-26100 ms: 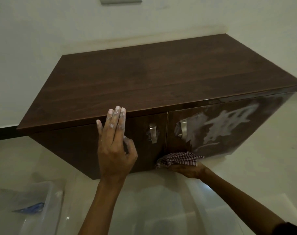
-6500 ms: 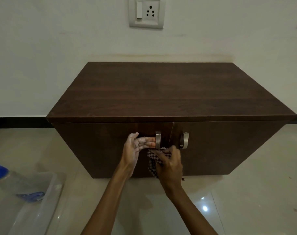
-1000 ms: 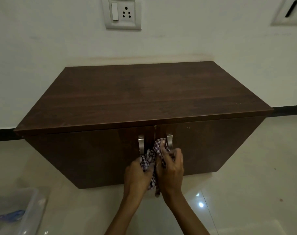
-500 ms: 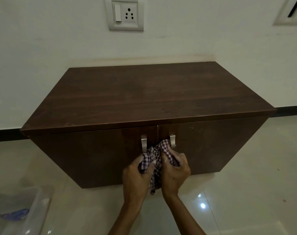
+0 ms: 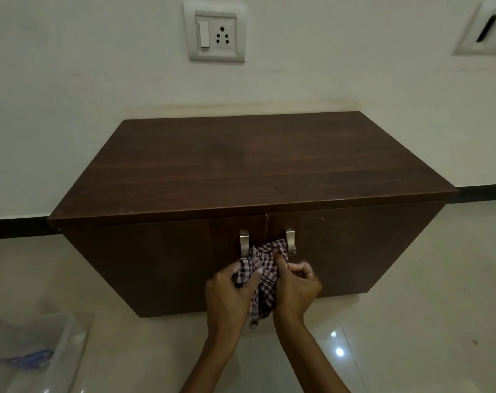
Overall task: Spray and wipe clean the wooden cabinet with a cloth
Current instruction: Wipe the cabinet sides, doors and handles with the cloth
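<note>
A low dark wooden cabinet (image 5: 255, 165) stands against the white wall, its two doors shut, with two metal handles (image 5: 244, 241) near the middle seam. A checked cloth (image 5: 262, 268) is bunched in front of the handles. My left hand (image 5: 227, 293) grips its left side and my right hand (image 5: 296, 287) grips its right side, fingers curled into the fabric. A tail of the cloth hangs down between my wrists. The door fronts look dark and free of white marks.
A clear plastic bin (image 5: 42, 350) with something blue inside sits on the tiled floor at lower left. A switch and socket plate (image 5: 216, 36) is on the wall above the cabinet, another wall plate (image 5: 485, 29) at upper right. Glossy floor tiles surround the cabinet.
Both hands stay together on the bunched cloth below the handles and have drawn slightly back and down. Much earlier, white residue covered the right door; it is gone now.
</note>
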Motion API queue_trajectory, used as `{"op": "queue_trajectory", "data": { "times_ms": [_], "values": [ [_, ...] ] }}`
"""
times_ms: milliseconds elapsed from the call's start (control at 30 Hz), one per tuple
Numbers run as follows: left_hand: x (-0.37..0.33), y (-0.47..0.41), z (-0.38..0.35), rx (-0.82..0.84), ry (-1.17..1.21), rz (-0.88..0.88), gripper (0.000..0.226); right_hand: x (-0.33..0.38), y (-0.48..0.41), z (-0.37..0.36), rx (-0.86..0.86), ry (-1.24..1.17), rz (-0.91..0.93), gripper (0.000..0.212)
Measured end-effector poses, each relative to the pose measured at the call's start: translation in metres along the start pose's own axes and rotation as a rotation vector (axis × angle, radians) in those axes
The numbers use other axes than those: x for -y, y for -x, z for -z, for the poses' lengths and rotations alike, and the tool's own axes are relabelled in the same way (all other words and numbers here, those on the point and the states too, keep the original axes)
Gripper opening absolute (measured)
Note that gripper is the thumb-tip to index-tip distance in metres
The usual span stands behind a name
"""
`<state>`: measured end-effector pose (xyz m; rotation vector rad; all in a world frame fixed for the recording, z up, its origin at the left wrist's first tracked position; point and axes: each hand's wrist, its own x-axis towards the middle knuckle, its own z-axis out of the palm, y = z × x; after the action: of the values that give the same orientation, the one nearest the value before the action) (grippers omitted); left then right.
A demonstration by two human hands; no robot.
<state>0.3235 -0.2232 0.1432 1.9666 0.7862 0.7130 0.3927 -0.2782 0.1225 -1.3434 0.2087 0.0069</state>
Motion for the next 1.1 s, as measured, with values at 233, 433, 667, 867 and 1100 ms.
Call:
{"op": "queue_trajectory", "data": {
  "times_ms": [233,433,667,867,1100],
  "values": [
    [-0.015,0.016,0.007,-0.063,0.049,-0.133,0.015,0.028,0.011,0.014,0.132,0.067,0.491,0.030],
    [-0.052,0.011,0.000,0.014,-0.027,-0.357,0.018,0.062,-0.010,0.028,-0.002,-0.034,0.634,0.033],
    [-0.063,-0.001,-0.028,0.087,0.020,-0.212,0.013,0.052,-0.050,0.019,0.035,0.255,0.856,0.024],
    [-0.072,0.011,-0.056,0.237,-0.015,-0.198,0.018,0.030,-0.080,0.036,-0.297,0.011,0.432,0.017],
    [-0.042,0.006,-0.028,-0.014,-0.073,-0.041,0.023,0.008,-0.041,0.007,-0.018,0.235,0.737,0.061]
  ]
}}
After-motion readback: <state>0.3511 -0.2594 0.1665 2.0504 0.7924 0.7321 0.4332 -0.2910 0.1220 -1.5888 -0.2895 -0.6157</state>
